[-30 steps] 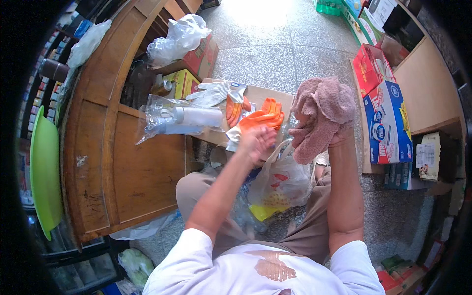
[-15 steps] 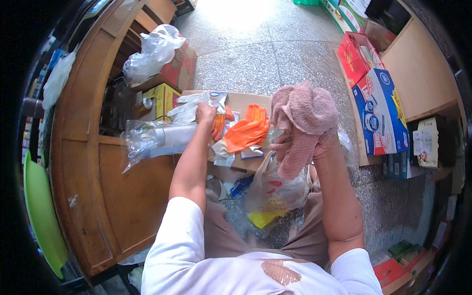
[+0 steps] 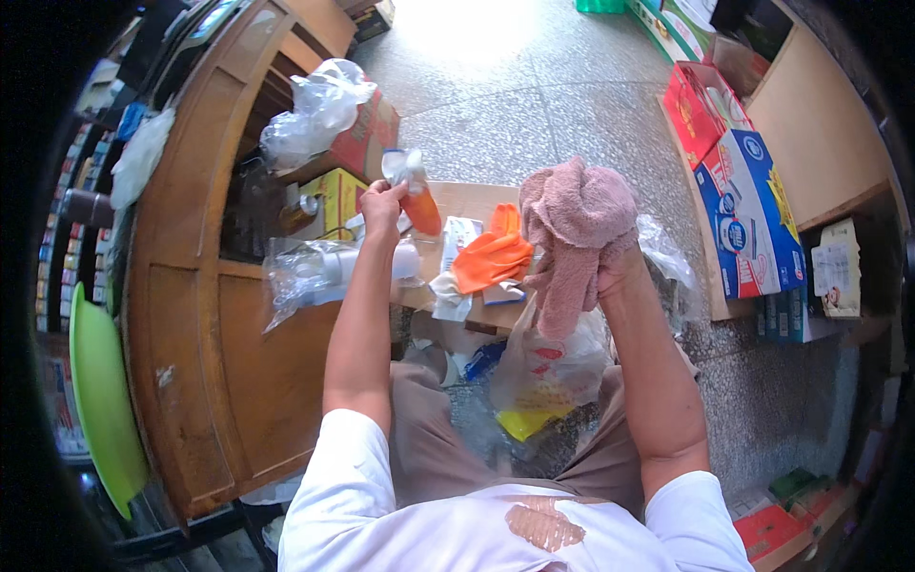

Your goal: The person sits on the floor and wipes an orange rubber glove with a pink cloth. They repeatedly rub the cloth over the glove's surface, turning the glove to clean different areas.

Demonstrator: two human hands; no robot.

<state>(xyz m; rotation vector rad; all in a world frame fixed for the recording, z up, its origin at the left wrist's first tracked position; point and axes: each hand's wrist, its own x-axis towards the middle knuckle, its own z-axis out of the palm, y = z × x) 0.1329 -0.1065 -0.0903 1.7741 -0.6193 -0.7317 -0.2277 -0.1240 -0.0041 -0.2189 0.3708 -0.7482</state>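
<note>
My left hand [image 3: 381,204] is raised over the left side of a low cardboard-topped surface [image 3: 467,195], its fingers closed on an orange and white work glove [image 3: 420,208] that hangs down to the right. On the far right of that surface, my right hand [image 3: 618,275] grips a bunched pink towel [image 3: 579,214], which hides most of its fingers. Between my hands lie other orange gloves [image 3: 491,259] with pale cuffs. A white packet [image 3: 461,236] sits just beyond them. Left of my forearm is a white roll in clear plastic [image 3: 335,272].
A plastic bag [image 3: 548,367] hangs between my knees. At left stand a wooden cabinet [image 3: 253,381], a yellow box [image 3: 334,195] and a red carton [image 3: 367,138] with clear plastic on top. Blue-white [image 3: 748,214] and red [image 3: 705,110] boxes line the right side.
My left hand has lifted the orange and white glove up and slightly left, off the pile. My right hand still holds the towel, nearly in place.
</note>
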